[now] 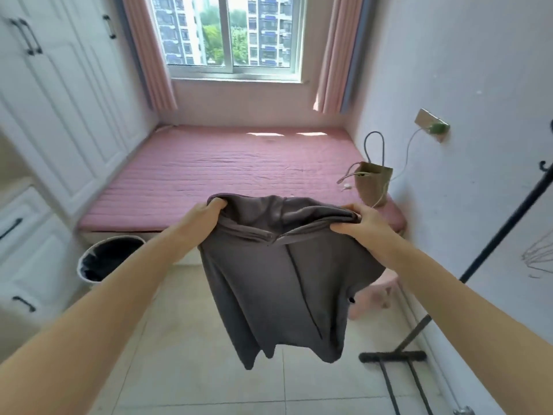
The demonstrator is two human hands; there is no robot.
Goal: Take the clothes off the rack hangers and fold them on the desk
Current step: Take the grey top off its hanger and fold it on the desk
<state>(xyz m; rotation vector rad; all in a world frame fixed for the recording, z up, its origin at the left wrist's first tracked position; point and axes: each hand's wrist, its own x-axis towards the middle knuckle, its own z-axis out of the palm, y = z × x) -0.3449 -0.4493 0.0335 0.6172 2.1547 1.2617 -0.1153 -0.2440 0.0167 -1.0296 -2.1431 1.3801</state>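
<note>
A dark grey garment [281, 280] hangs in the air in front of me, held by its top edge over the tiled floor. My left hand [209, 212] grips the garment's upper left corner. My right hand [363, 223] pinches its upper right edge. The cloth droops down between my arms, with a seam running down its middle. The black clothes rack [490, 250] stands at the right against the wall, with a wire hanger [538, 259] blurred beside it. No desk is in view.
A pink mattress [239, 175] lies ahead under the window, with a paper bag [372, 184] on its right corner. A bin with a black liner [107, 259] stands at the left by white cabinets [59, 115]. A pink stool [374, 295] sits behind the garment.
</note>
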